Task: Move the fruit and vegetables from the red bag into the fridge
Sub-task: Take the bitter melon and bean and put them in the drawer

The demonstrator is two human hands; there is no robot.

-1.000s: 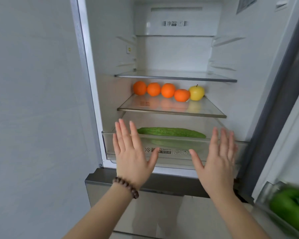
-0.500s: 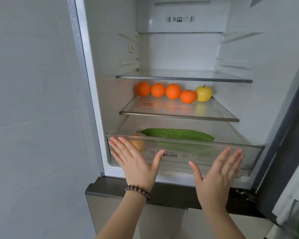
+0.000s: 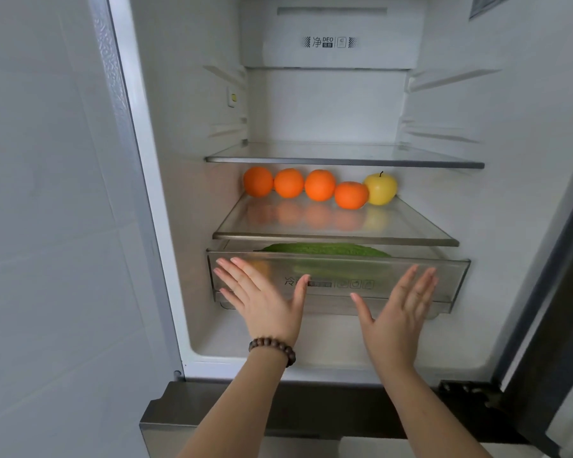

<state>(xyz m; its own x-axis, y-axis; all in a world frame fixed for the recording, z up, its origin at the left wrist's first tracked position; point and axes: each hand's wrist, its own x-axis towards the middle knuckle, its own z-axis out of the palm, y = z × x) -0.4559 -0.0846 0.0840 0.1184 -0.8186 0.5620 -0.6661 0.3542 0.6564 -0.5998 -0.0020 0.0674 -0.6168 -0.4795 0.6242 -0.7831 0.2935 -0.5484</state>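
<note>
In the lower middle of the frame a long green vegetable [image 3: 326, 250] lies inside the clear drawer [image 3: 450, 276] at the bottom of the fridge [image 3: 186, 193], seen over the drawer's front rim and dimly through its frosted front; something orange [image 3: 261, 267] shows faintly through the front at its left end, too blurred to name. Both hands lie flat against that drawer front with fingers straight and spread, so neither grip holds anything: the left hand [image 3: 265, 297] toward the left end, the right hand [image 3: 401, 309] toward the right, covering part of the printed label [image 3: 341, 284] between them. A beaded bracelet [image 3: 273, 348] rings the left wrist. Directly above the drawer sits a glass shelf [image 3: 336, 239] carrying four oranges [image 3: 320, 185] in a row and a yellow apple [image 3: 381, 189] just beside the rightmost one, at the shelf's back. A second glass shelf [image 3: 344, 161] lies higher. The dark fridge door [image 3: 543, 292] edge runs down the right of the frame, and a pale wall [image 3: 47, 226] fills the left.
</note>
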